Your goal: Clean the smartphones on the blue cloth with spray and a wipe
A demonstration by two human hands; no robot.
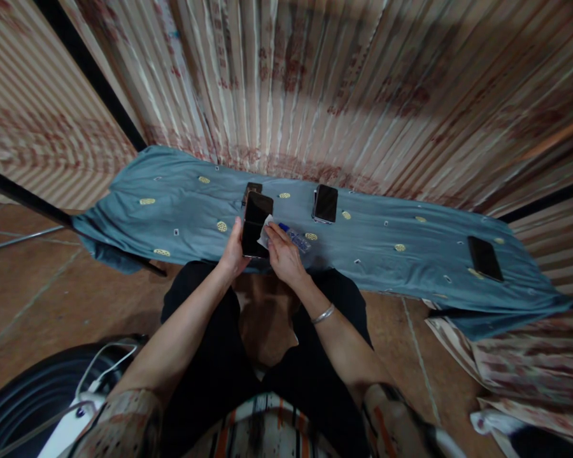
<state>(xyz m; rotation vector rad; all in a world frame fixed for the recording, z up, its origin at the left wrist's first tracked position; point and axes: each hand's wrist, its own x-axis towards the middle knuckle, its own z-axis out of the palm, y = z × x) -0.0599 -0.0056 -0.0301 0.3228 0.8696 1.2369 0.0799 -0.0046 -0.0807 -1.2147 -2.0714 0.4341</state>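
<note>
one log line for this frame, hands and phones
left hand: holds dark phone | right hand: presses white wipe on its screen | blue cloth: more phones

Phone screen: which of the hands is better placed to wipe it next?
Right, probably. The right hand already pinches a white wipe against the dark phone, while the left hand grips the phone's edge and steadies it.

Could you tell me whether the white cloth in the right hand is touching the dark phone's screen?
Touching: the head view shows the white cloth pressed by the right hand against the phone.
</note>
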